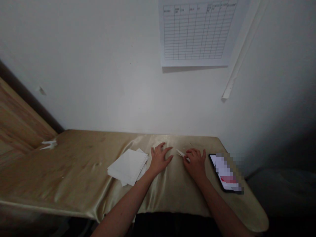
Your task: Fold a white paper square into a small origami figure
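My right hand pinches a small folded piece of white paper between thumb and fingers, just above the cloth. The paper's narrow end points up and left; the rest is hidden by the fingers. To its left, my left hand is spread over the cloth with nothing in it, fingers toward the folded paper. Beside my left wrist lies a loose stack of white paper sheets, some with a perforated edge.
A gold satin cloth with wrinkles covers the table. At right lies a phone with its screen lit. White scraps rest at far left near a wooden board. A printed grid sheet hangs on the wall behind.
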`<state>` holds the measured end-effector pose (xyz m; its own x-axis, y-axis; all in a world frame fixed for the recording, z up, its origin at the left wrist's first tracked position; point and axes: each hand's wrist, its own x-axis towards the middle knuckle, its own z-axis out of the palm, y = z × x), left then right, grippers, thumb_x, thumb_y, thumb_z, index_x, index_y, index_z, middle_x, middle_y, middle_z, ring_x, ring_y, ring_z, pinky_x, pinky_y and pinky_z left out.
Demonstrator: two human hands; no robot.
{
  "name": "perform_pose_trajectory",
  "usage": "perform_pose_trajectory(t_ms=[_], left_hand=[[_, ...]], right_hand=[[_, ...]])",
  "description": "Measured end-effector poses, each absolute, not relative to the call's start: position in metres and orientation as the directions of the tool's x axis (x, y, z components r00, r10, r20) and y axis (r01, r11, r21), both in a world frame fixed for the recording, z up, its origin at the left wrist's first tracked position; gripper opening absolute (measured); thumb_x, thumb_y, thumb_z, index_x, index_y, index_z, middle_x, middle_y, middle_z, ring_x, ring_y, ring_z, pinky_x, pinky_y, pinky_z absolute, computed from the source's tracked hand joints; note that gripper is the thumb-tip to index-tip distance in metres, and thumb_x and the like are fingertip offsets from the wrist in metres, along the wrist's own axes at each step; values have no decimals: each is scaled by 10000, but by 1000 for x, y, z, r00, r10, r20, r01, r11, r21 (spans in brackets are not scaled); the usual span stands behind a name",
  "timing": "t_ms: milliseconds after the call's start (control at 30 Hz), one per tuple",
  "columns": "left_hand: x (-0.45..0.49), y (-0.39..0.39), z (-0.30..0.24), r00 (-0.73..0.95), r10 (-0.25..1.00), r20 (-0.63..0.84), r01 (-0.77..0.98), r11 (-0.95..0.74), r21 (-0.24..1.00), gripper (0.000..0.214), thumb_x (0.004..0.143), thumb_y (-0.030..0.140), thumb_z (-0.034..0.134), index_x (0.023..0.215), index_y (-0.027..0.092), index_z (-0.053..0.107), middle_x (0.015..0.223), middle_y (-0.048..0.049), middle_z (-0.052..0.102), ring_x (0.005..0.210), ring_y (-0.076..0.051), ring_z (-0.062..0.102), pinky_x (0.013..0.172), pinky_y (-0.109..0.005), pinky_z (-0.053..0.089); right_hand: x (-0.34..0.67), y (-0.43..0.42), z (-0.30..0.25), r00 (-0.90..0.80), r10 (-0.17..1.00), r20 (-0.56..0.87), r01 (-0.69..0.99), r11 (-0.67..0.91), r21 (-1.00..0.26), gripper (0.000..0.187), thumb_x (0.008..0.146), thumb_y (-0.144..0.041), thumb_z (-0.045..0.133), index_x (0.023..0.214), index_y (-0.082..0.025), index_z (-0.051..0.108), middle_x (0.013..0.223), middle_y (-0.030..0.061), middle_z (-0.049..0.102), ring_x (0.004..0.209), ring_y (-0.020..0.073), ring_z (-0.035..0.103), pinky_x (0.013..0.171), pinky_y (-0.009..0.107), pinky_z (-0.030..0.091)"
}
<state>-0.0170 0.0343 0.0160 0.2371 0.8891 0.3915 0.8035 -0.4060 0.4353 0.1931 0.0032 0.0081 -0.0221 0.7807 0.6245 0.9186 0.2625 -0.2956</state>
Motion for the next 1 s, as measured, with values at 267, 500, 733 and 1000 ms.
perform_pose_trajectory(t_ms=[267,500,733,1000], left_hand=[[-17,31,21,261,890,374,820,-409,400,247,877,424,652,1108,376,722,1461,-45,449,1352,-313,364,1124,-692,70],[-16,28,24,298,878,375,836,-429,342,190,870,406,667,1041,399,750,1459,-16,464,1347,-326,357,1116,-731,0],[-10,19,29,374,838,397,819,-499,284,189,878,423,660,1050,440,737,1464,5,460,1353,-320,349,1112,-739,-69],[-6,16,27,398,845,357,822,-501,269,214,875,436,661,1079,459,723,1469,1,456,1352,-315,347,1103,-750,-73]], right_hand=[[191,0,14,-117,879,463,887,302,-349,197,903,-301,555,853,-299,746,994,17,738,1160,275,541,1136,626,-110],[189,0,12,-97,884,457,893,280,-352,223,903,-322,540,837,-296,752,1010,19,714,1154,272,516,1124,693,-45],[187,-1,14,-144,881,450,890,314,-331,259,936,-337,503,848,-295,743,950,26,723,1169,274,504,1119,697,-63],[194,6,4,-61,904,424,862,262,-435,203,900,-306,541,912,-286,742,999,41,738,1173,274,524,1112,685,-22]])
